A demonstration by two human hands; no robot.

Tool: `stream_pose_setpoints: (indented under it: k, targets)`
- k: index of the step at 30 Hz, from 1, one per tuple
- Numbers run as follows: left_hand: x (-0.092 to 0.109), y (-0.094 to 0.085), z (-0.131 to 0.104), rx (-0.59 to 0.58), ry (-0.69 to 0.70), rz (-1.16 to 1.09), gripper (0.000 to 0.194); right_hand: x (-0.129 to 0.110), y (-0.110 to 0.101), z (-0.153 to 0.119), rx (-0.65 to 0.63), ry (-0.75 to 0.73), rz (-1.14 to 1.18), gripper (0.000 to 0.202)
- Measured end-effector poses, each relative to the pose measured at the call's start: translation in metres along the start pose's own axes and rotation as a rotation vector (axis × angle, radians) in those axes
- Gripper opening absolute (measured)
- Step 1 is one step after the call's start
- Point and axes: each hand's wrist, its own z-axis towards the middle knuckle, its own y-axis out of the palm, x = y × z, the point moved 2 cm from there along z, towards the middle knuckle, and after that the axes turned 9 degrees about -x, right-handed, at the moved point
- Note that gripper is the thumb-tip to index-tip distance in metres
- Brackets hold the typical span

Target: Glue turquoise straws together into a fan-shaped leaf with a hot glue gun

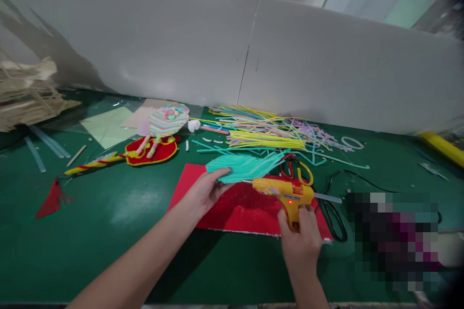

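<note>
My left hand (208,190) grips the left end of a turquoise piece (241,166) made of pipe cleaners laid side by side, with loose strands fanning out on its right. In my right hand (300,231) is a yellow hot glue gun (286,190), its handle wrapped by my fingers. A clear glue stick (328,198) juts from its back, and a small orange light glows on its body. The nozzle points left and is close to the lower edge of the turquoise piece; contact cannot be made out. Beneath both hands lies a red board (239,207) with whitish residue on it.
Behind lie many pastel pipe cleaners (268,137). Red-and-yellow-handled scissors (304,174) and a black cord (335,222) are on the right. Leftward sit a striped fan-shaped craft (168,123), a red yellow-edged piece (155,152) and glue sticks (47,142). A grey partition (163,34) closes the back.
</note>
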Motion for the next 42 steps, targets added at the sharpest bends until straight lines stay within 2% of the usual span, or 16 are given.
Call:
stream_pose_setpoints:
  k: [10, 16, 32, 35, 39, 42]
  targets:
    - [-0.001, -0.006, 0.004, -0.033, 0.009, 0.003, 0.017, 0.001, -0.003, -0.002, 0.02, 0.046, -0.014, 0.017]
    - [0.001, -0.001, 0.0, 0.039, 0.012, 0.001, 0.015, 0.003, -0.004, -0.002, 0.032, 0.041, -0.028, 0.017]
    - [0.003, -0.001, -0.001, 0.042, 0.03, 0.024, 0.014, 0.017, -0.003, -0.008, 0.081, 0.05, -0.089, 0.018]
    - [0.003, 0.0, -0.001, 0.043, 0.024, 0.029, 0.015, 0.02, -0.001, -0.01, 0.054, 0.077, -0.067, 0.02]
    - [0.003, 0.0, -0.001, 0.051, 0.013, 0.021, 0.016, 0.02, -0.001, -0.01, 0.05, 0.118, -0.038, 0.019]
    - [0.003, 0.0, 0.0, 0.048, 0.014, 0.022, 0.015, 0.018, -0.002, -0.009, 0.07, 0.088, -0.072, 0.019]
